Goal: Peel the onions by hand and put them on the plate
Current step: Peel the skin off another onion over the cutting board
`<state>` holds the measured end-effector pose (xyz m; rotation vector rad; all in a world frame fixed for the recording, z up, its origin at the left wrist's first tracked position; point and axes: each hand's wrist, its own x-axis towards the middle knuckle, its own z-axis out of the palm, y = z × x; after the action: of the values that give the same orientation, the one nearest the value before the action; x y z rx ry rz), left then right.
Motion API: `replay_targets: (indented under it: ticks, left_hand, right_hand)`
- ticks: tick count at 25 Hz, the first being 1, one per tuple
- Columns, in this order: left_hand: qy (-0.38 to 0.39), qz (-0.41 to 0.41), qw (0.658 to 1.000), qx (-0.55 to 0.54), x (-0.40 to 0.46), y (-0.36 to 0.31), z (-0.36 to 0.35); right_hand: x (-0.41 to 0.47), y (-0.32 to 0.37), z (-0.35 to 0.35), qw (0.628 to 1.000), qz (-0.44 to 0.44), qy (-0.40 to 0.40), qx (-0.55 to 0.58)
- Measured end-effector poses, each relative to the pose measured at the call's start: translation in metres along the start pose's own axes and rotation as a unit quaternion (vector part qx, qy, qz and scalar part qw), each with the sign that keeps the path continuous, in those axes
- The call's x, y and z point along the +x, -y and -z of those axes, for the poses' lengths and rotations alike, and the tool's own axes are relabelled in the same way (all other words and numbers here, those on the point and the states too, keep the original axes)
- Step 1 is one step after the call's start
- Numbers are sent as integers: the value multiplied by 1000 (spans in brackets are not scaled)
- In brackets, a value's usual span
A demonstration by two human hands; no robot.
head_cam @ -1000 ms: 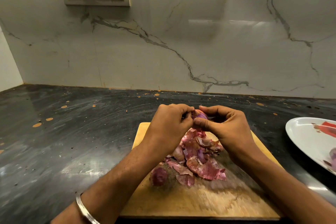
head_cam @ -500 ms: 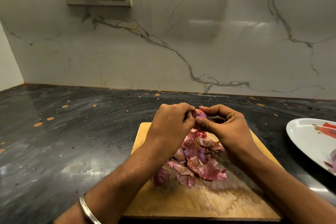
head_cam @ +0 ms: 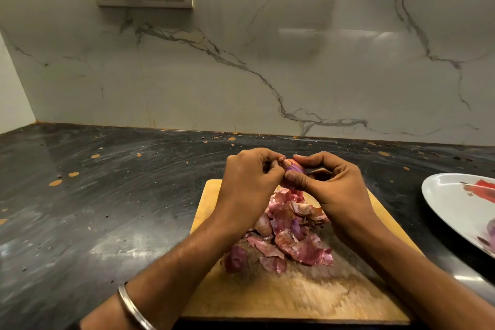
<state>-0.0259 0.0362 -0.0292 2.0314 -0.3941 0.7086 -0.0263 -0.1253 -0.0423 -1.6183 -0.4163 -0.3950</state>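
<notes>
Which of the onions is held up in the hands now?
The small onion pinched between both hands above the cutting board. The other onion lies untouched on the board, left of the peel pile.

Left hand (head_cam: 250,182) and right hand (head_cam: 332,187) meet, fingers curled, pinching

Support: dark polished stone countertop (head_cam: 107,209), streaked, with small orange flecks scattered across it, running back to a marble-look wall. Directly on it: wooden cutting board (head_cam: 294,300) at centre front, near edge cut off by the frame; white plate (head_cam: 439,195) to the right, well apart from the board, partly out of view, red marking on it, probably printed. The plate's underside contact isn't visible, though it looks flat on the counter.
</notes>
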Motion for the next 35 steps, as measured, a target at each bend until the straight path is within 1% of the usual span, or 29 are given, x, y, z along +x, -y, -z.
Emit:
replay_targets:
  ticks: [3, 6, 8, 10, 14, 17, 20, 22, 24, 28, 31, 33, 35]
  left_hand:
    - [14, 54, 995, -80, 1, 3, -3]
    - [42, 131, 967, -216, 2, 2, -6]
    - [57, 153, 953, -254, 5, 4, -3]
    - [69, 150, 957, -239, 6, 7, 0]
    - [44, 96, 983, -147, 3, 8, -1]
    - [40, 67, 990, -121, 2, 8, 0]
    - [22, 12, 999, -45, 0, 6, 0]
    - [7, -15, 1000, 1, -2, 3, -1]
    - [-6, -31, 999, 25, -2, 2, -2]
    - [-28, -44, 998, 19, 0, 2, 0]
    - [-39, -32, 999, 1, 0, 2, 1]
    - [-39, -6, 999, -37, 1, 4, 1]
    - [-27, 55, 992, -111, 4, 7, 0]
  right_hand:
    - [1, 0, 0, 1000, 5, -13, -19]
    - [3, -1, 3, 1000, 11, -28, -8]
    - [3, -1, 4, 1000, 11, -26, -10]
    - [3, -1, 4, 1000, 7, -25, -15]
    - [3, -1, 4, 999, 5, -28, -19]
    - [2, -1, 3, 999, 11, -29, -20]
    - [2, 0, 3, 999, 13, -27, -28]
    - [1, -1, 2, 999, 4, -10, -36]
    - [0, -1, 0, 1000, -6, 11, -26]
    - [1, -1, 0, 1000, -14, 15, 19]
    - [1, -1, 1, 999, -16, 28, 36]
    - [3, -2, 2, 998, -23, 33, 49]
    - [6, -3, 3, 997, -27, 40, 59]
